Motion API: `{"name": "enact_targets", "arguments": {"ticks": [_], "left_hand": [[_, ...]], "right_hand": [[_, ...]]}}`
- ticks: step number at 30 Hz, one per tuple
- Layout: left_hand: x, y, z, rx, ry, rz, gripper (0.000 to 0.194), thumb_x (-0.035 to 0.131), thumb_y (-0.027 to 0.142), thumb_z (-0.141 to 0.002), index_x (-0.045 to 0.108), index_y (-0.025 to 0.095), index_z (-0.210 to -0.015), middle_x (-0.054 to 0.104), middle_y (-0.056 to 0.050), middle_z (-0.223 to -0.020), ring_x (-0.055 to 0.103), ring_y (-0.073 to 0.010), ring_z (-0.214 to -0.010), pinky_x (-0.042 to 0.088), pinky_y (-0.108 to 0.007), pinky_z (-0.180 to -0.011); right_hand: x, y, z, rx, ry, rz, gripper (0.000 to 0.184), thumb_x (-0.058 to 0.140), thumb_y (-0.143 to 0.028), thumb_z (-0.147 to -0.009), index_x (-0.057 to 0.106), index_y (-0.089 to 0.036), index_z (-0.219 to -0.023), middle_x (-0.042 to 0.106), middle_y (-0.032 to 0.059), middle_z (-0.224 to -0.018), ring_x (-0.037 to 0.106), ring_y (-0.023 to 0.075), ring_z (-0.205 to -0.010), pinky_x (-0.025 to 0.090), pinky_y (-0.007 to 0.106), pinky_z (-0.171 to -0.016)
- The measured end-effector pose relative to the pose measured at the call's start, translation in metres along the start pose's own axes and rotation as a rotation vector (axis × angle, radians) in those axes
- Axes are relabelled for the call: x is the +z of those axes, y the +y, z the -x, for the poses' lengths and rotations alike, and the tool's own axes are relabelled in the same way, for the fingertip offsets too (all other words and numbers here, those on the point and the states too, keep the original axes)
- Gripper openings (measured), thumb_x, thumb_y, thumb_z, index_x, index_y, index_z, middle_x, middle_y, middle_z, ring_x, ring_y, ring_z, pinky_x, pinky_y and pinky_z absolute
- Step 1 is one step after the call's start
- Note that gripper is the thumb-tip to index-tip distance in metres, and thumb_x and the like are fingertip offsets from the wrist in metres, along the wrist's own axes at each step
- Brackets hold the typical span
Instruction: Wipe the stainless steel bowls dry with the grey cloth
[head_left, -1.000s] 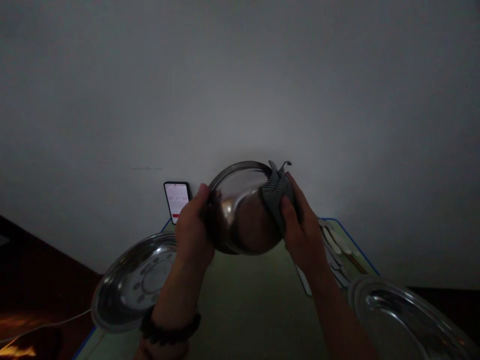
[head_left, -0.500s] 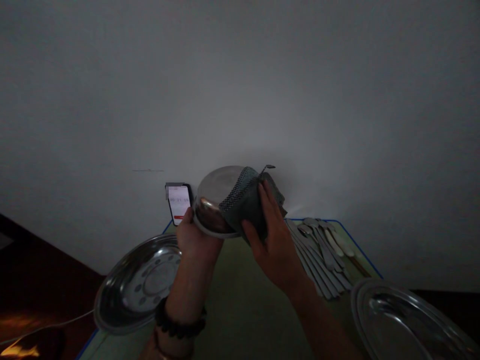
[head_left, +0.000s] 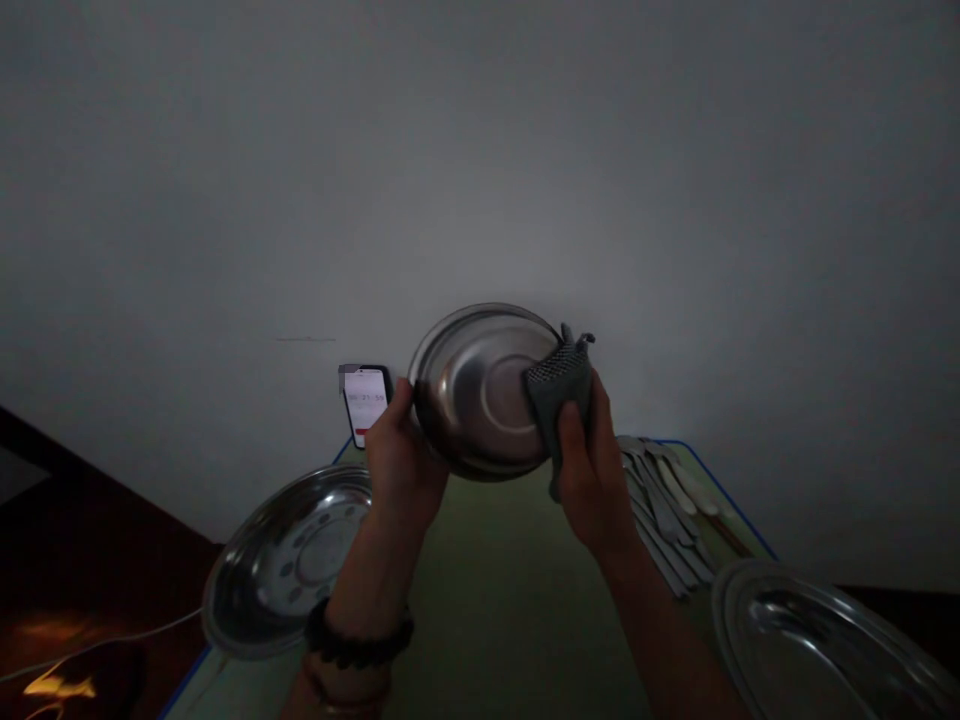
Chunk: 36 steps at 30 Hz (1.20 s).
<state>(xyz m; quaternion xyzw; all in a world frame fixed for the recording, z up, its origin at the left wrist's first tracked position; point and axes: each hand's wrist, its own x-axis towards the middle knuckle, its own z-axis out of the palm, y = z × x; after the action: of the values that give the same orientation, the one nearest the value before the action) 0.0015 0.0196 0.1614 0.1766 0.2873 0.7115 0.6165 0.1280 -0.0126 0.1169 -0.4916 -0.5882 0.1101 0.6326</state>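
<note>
And round it came: the steel bowl had swung its broad face to the camera, while the gray cloth and the right hand had slid from across the front out to its right edge!

Far left, a steel basin sat on the green table, and just behind, a lit phone leaned against the wall. Here was the left hand, forearm slanting up and inward, clamped on the bowl's left edge with the thumb at the rim, the other fingers hidden behind.

Center stage, the bowl hung above the table, between two well-separated hands. Its ringed face pointed toward the camera, outline longest left to right; hollow or underside, there was no telling!

On the right, that forearm angled up and inward too, thumb in front, fingers wrapped beyond, pinching the bunched cloth over the bowl's edge. Past it lay a fan of metal cutlery, handles toward the wearer, and nearer the corner another steel basin.
</note>
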Motion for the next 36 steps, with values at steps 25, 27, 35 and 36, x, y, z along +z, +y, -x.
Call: {"name": "enact_targets", "arguments": {"ticks": [25,27,35,36], "left_hand": [[0.001,-0.007,0.008,-0.043,0.054,-0.09,0.036,0.041,0.034,-0.09,0.071,0.013,-0.091,0.074,-0.008,-0.082,0.067,-0.022,-0.096,0.051,-0.035,-0.091],[0.002,-0.006,0.007,-0.104,0.077,-0.033,0.04,0.036,0.032,-0.092,0.069,0.011,-0.097,0.074,-0.009,-0.084,0.068,-0.0227,-0.097,0.051,-0.036,-0.091],[0.001,-0.001,-0.002,-0.137,0.006,0.039,0.041,0.033,0.025,-0.093,0.063,0.006,-0.114,0.074,-0.012,-0.091,0.066,-0.0235,-0.102,0.049,-0.037,-0.095],[0.001,0.0,-0.003,-0.144,-0.004,0.026,0.041,0.033,0.025,-0.093,0.064,0.006,-0.113,0.075,-0.013,-0.09,0.067,-0.024,-0.101,0.049,-0.038,-0.095]], "right_hand": [[0.026,-0.015,0.024,-0.448,-0.157,0.338,0.046,0.043,-0.02,-0.091,0.038,-0.022,-0.136,0.03,0.0076,-0.151,0.02,0.0235,-0.142,0.021,0.051,-0.115],[0.026,-0.012,0.025,-0.414,-0.106,0.307,0.04,0.044,-0.024,-0.09,0.044,-0.024,-0.131,0.022,0.0074,-0.154,0.018,0.0261,-0.142,0.02,0.055,-0.114],[0.017,0.006,0.013,-0.163,0.043,0.086,0.06,0.041,-0.036,-0.092,0.017,-0.019,-0.144,0.017,0.0134,-0.155,0.016,0.0256,-0.143,0.019,0.056,-0.114],[0.014,0.007,0.01,-0.1,0.027,0.072,0.062,0.041,-0.038,-0.092,0.014,-0.019,-0.146,0.018,0.0133,-0.155,0.018,0.025,-0.143,0.02,0.055,-0.114]]}}
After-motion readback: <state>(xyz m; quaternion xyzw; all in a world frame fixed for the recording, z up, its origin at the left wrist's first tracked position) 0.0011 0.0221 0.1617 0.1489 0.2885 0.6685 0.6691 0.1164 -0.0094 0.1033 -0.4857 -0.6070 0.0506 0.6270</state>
